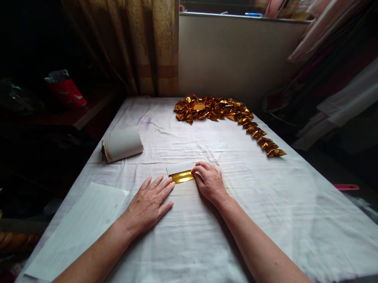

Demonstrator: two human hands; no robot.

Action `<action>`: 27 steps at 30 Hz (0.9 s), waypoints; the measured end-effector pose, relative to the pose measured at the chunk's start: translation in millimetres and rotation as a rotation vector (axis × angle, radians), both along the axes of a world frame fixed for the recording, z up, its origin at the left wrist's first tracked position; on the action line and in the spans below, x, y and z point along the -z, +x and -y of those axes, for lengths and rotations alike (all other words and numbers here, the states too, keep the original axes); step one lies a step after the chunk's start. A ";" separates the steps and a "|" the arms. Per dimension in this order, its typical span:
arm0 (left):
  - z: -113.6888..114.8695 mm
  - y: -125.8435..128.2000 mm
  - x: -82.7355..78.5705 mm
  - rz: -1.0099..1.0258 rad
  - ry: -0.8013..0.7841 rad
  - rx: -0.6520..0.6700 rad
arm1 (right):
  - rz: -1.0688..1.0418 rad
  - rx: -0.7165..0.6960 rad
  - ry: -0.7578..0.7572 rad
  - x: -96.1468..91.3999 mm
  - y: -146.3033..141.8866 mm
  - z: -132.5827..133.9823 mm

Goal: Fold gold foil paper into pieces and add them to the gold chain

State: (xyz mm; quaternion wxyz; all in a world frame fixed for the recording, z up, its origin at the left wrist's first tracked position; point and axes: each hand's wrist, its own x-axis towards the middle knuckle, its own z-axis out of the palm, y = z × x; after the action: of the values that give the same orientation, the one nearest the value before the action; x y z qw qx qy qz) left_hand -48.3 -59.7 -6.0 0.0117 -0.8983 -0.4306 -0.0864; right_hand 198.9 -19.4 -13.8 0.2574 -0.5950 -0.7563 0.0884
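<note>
A small sheet of gold foil paper point(181, 176) with a white back lies on the cloth between my hands, its front part turned so a shiny gold strip shows below a white strip. My left hand point(150, 200) is flat and open, with fingertips at the left end of the sheet. At the other end, my right hand point(210, 180) is closed, thumb and fingers pinching the sheet's right edge. Farther back, a chain of folded gold foil pieces point(219, 109) curves across the table and trails down to the right.
A roll of white-backed paper point(123, 143) lies at the left. Nearer is a lined paper sheet point(83, 225) beside my left forearm. White cloth covers the table point(274, 221). A dark side table with a red packet point(66, 91) stands beyond the left edge; a curtain point(141, 43) hangs behind.
</note>
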 end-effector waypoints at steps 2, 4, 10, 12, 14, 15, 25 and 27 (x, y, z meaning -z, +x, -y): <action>-0.1 -0.1 -0.4 0.004 0.004 0.004 | 0.009 0.008 0.009 0.2 1.3 0.2; -0.2 0.9 -0.3 0.013 0.012 0.003 | 0.023 0.029 0.057 -2.5 0.4 2.5; -0.3 3.5 -0.7 0.027 0.041 0.008 | 0.176 -0.317 0.130 -16.5 -23.7 20.1; -0.2 3.4 -0.7 0.024 0.045 0.006 | 0.223 -0.395 0.015 -16.3 -31.1 24.4; -0.3 2.4 -0.4 0.020 0.047 0.006 | 0.256 -0.393 -0.081 -13.9 -32.4 26.3; -0.4 1.8 0.0 0.018 0.047 0.009 | 0.271 -0.383 -0.111 -12.5 -30.5 26.6; -0.7 -4.0 0.9 0.020 0.068 0.020 | 0.347 -0.266 -0.164 -10.1 10.7 30.1; 0.3 -9.1 -0.5 0.015 0.077 0.019 | 0.349 -0.261 -0.166 -9.7 12.7 30.2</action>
State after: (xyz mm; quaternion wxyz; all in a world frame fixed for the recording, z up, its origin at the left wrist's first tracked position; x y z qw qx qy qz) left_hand -57.4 -60.0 -5.5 0.0421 -0.9006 -0.4184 -0.1099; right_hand 211.5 -49.5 -4.1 0.0594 -0.5175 -0.8500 0.0785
